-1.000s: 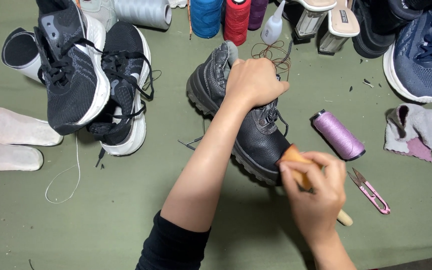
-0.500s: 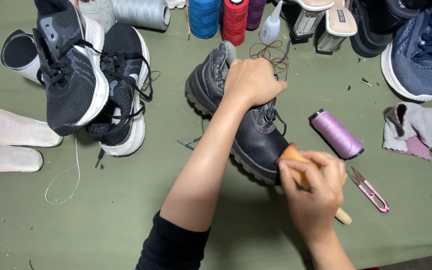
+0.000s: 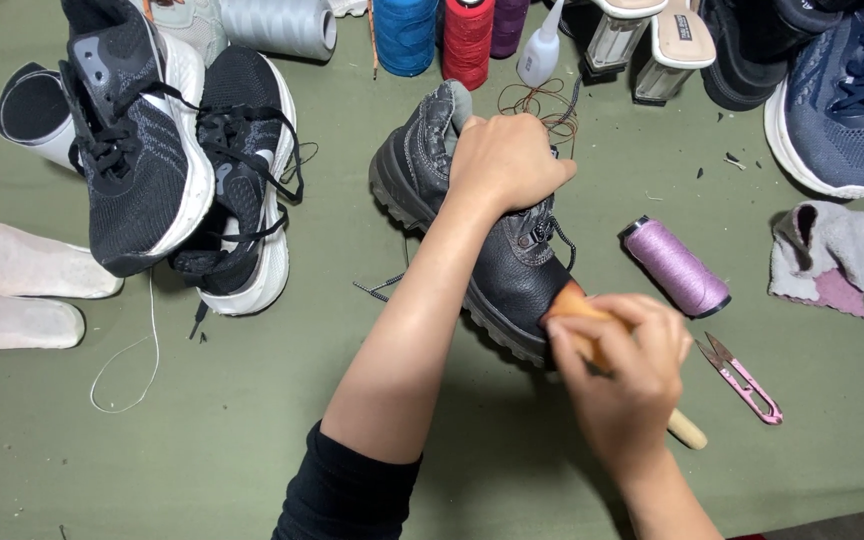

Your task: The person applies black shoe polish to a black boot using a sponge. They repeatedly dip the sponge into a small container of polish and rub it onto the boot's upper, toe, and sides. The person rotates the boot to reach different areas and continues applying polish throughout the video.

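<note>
Head view, frame centre: left hand (image 3: 507, 160) clamps its fingers over the black boot's (image 3: 497, 255) laced top; right hand (image 3: 617, 375), lower right, has its fingers wrapped around a wooden-handled tool (image 3: 687, 430) touching the toe; purple spool (image 3: 674, 265) just right.

Left: I see black sneakers (image 3: 167, 170) and pale insoles (image 3: 22, 285).
Top: thread cones (image 3: 437, 35), glue bottle (image 3: 540, 50).
Right: lilac spool (image 3: 677, 265), pink snips (image 3: 742, 378), grey rag (image 3: 827, 255), blue sneaker (image 3: 837, 95).

left hand (image 3: 507, 160): fingers curled tight, arm stretched forward
right hand (image 3: 617, 370): fingers closed, gripping, wrist bent
</note>
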